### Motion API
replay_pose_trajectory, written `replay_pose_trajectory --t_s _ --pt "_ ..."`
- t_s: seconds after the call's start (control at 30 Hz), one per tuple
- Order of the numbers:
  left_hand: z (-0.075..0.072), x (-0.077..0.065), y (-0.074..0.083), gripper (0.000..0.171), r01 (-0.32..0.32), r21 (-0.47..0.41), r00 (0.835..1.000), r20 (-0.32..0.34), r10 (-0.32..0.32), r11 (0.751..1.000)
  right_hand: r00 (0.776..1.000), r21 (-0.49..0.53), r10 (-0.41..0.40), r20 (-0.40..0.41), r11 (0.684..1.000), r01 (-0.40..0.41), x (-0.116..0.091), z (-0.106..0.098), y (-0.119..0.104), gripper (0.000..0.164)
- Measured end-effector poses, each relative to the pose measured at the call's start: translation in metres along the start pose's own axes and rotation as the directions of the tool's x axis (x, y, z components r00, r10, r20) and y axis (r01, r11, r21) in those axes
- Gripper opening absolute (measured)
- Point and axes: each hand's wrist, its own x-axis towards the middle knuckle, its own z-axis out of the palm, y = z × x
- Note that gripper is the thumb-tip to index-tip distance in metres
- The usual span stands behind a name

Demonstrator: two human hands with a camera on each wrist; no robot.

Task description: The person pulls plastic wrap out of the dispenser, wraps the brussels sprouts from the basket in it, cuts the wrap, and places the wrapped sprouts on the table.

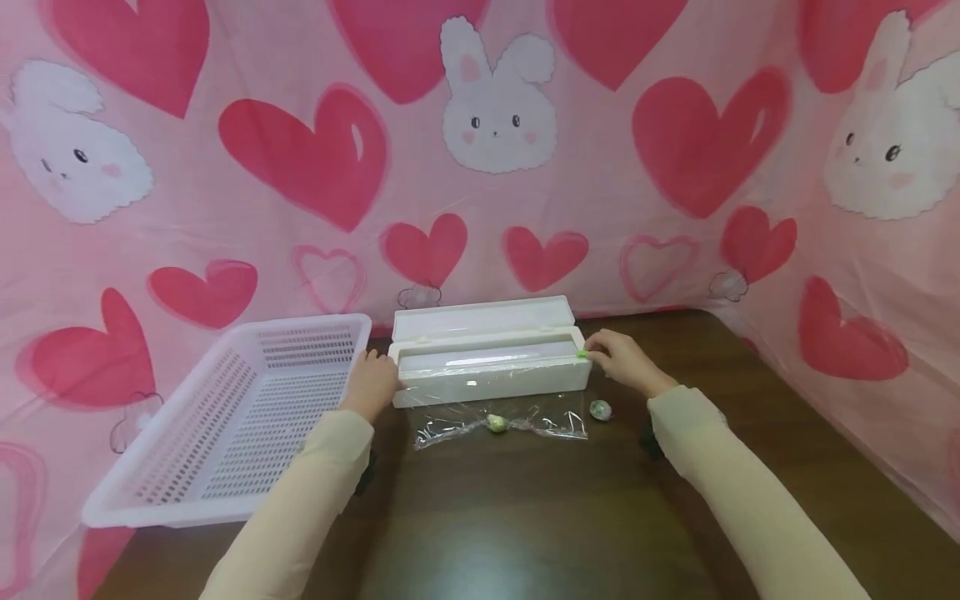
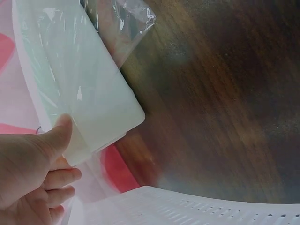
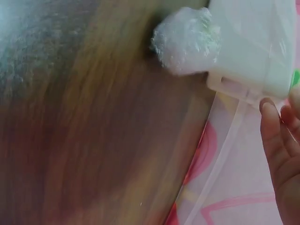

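Note:
A white cling film dispenser box point(image 1: 491, 385) stands on the table with its lid raised at the back. My left hand point(image 1: 371, 383) grips its left end; in the left wrist view the thumb point(image 2: 61, 133) lies on top and the other fingers curl at the end. At the right end, my right hand point(image 1: 622, 360) pinches a small green slide cutter point(image 1: 582, 354). Clear cling film point(image 1: 551, 421) runs from the box over its front onto the table. On the film sits a small yellow-green lump point(image 1: 497, 423). A film-wrapped ball point(image 3: 185, 42) lies beside the box's right end.
To the left stands a large white slotted plastic basket point(image 1: 360, 333), close by my left hand. A pink cloth point(image 1: 480, 204) with hearts and rabbits hangs behind and beside the dark wooden table point(image 1: 480, 508).

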Motion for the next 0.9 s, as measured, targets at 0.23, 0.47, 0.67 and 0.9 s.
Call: replay_pose_trajectory --t_s 0.23,0.47,0.67,0.9 --pt "-0.003 0.002 -0.007 0.033 0.048 -0.148 0.998 0.058 -0.04 0.988 0.999 0.014 -0.018 -0.039 1.0 0.018 -0.004 0.003 -0.001 0.014" --pt "-0.005 0.004 -0.01 0.033 -0.061 -0.282 0.998 -0.007 0.062 0.957 0.993 -0.032 -0.104 -0.057 0.994 0.102 -0.005 0.007 -0.011 0.02" --pt "-0.006 0.003 -0.006 0.023 -0.058 -0.393 0.998 -0.019 0.055 0.918 0.996 -0.085 -0.089 -0.032 0.993 0.086 -0.003 0.012 -0.015 0.006" --pt "-0.007 -0.002 -0.007 0.009 -0.022 -0.527 0.999 -0.036 0.004 0.85 0.986 -0.129 -0.138 -0.09 0.984 0.126 -0.001 0.015 -0.016 0.011"
